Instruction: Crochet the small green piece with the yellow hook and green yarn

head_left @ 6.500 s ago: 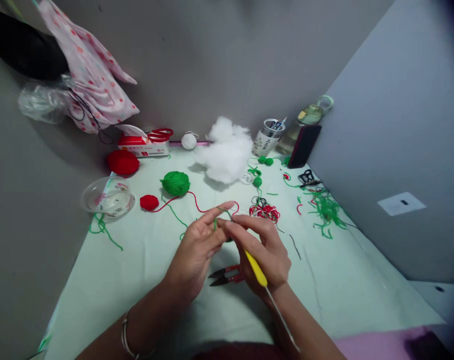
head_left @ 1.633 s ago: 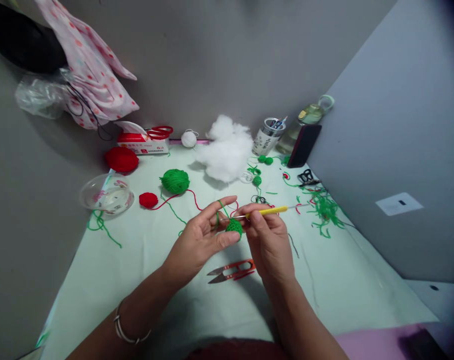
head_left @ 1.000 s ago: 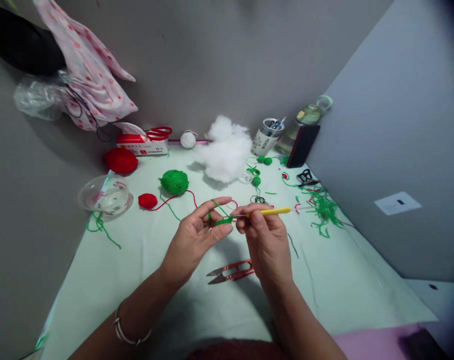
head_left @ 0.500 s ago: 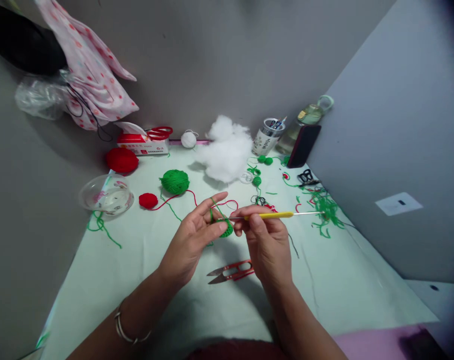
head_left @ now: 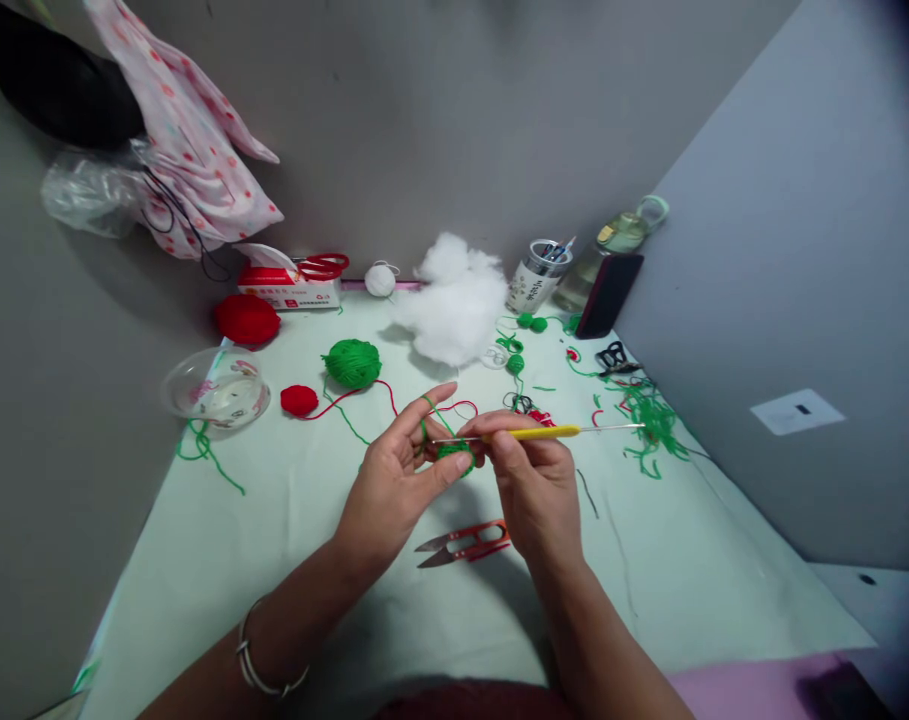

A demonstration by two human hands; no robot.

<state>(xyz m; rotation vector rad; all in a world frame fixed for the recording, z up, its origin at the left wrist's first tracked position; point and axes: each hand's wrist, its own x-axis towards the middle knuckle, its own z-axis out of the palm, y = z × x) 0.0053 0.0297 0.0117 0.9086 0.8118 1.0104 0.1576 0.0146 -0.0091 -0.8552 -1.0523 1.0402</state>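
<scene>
Red-and-white box (head_left: 289,288) – print unreadable – beyond hands working crochet hook (head_left: 544,433).

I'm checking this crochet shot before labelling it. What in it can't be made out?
Head view, the only one:
- Hook tip of the crochet hook: too thin, lost among the left hand fingers.
- Green crochet piece: mostly hidden between that hand and the right hand.
- Print on the red box: too small.
- Contents of the tin cup: too small.
</scene>
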